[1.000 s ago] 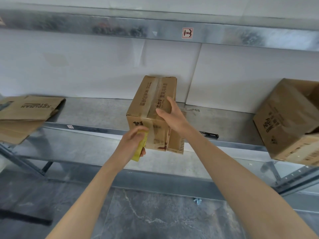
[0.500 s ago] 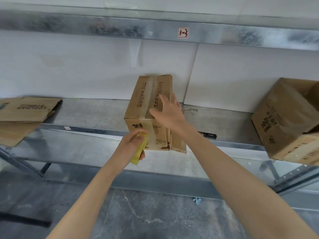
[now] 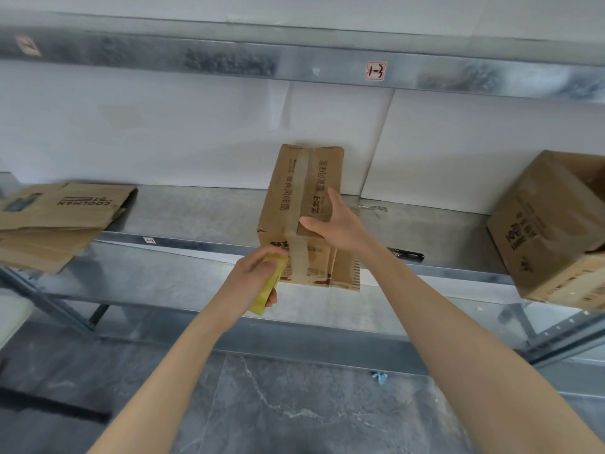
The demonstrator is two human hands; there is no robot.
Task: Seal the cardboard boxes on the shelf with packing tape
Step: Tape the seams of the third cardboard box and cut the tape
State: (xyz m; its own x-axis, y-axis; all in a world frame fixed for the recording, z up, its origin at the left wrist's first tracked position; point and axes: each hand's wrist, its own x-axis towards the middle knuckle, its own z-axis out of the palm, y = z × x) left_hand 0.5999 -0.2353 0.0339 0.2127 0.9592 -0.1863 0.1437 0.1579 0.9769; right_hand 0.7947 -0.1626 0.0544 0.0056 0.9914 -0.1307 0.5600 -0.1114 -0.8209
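Observation:
A small brown cardboard box (image 3: 291,191) stands on the metal shelf (image 3: 196,214), its front end hanging over the shelf's edge. A strip of clear tape runs along its top seam and down the front face. My right hand (image 3: 337,224) lies on the box's top near the front right corner, thumb at the front edge, fingers fairly straight. My left hand (image 3: 258,276) grips a yellow tape roll (image 3: 268,290) against the lower left of the box's front face.
Flattened cardboard (image 3: 55,221) lies on the shelf at the left. A larger open box (image 3: 553,224) sits tilted at the right. A black tool (image 3: 409,255) lies on the shelf behind my right forearm. An upper shelf beam (image 3: 294,63) runs overhead.
My right hand slid from the box's front right side up onto its top. My left hand with the yellow roll stayed at the front face. The view shifted to the left.

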